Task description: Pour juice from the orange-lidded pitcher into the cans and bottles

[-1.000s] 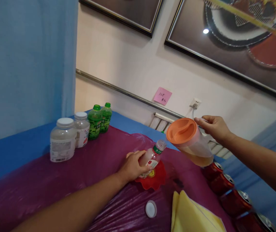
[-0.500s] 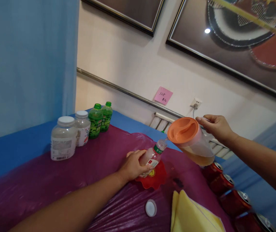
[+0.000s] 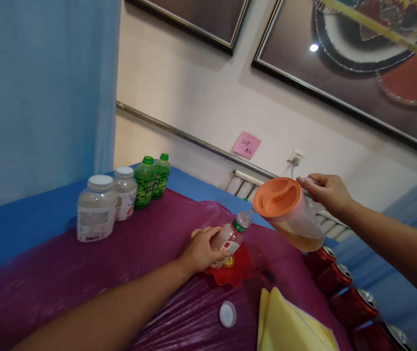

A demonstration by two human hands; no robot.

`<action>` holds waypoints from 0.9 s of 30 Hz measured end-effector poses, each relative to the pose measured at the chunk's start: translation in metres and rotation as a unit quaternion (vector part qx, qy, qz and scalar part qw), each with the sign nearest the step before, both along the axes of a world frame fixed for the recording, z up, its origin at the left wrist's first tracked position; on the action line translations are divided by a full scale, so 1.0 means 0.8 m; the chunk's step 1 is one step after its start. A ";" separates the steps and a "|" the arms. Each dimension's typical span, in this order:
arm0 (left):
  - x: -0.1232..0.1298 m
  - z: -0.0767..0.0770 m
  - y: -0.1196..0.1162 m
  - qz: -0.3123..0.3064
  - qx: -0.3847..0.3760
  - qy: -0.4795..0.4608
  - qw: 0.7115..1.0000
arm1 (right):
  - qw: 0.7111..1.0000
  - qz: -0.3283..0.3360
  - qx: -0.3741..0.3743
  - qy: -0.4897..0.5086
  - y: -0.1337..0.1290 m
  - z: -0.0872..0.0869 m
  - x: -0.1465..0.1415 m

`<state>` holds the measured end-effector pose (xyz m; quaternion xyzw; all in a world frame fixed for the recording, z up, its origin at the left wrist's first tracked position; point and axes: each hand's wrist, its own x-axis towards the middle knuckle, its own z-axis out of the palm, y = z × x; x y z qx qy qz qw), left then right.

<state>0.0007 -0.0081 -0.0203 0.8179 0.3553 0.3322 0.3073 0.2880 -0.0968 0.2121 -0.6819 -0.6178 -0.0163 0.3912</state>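
My left hand (image 3: 204,251) is wrapped round a clear plastic bottle (image 3: 232,235) with a green band at its neck and a white label. The bottle's mouth is uncapped, and its base stands on a red wavy-edged mat (image 3: 243,265). My right hand (image 3: 328,195) grips the handle of a clear pitcher (image 3: 299,229) with an orange lid (image 3: 277,196). The pitcher is tilted to the left, with yellowish-brown liquid in it and its spout at the bottle's mouth. A white cap (image 3: 228,314) lies on the purple cover (image 3: 182,312) nearer to me.
Two clear jars (image 3: 96,209) with white lids and two green bottles (image 3: 145,183) stand at the left. A folded yellow cloth (image 3: 292,324) lies in front. Several red cans (image 3: 354,304) line the right side. A metal rail (image 3: 193,139) runs along the wall behind.
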 end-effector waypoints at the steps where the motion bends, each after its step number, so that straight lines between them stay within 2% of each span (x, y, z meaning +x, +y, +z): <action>1: 0.000 0.000 0.000 -0.001 0.000 -0.001 1.000 | 1.000 0.001 0.000 -0.003 0.000 0.000 -0.001; 27: 0.001 -0.007 0.004 0.002 0.011 -0.005 1.000 | 0.999 0.006 0.003 -0.031 -0.001 0.004 -0.004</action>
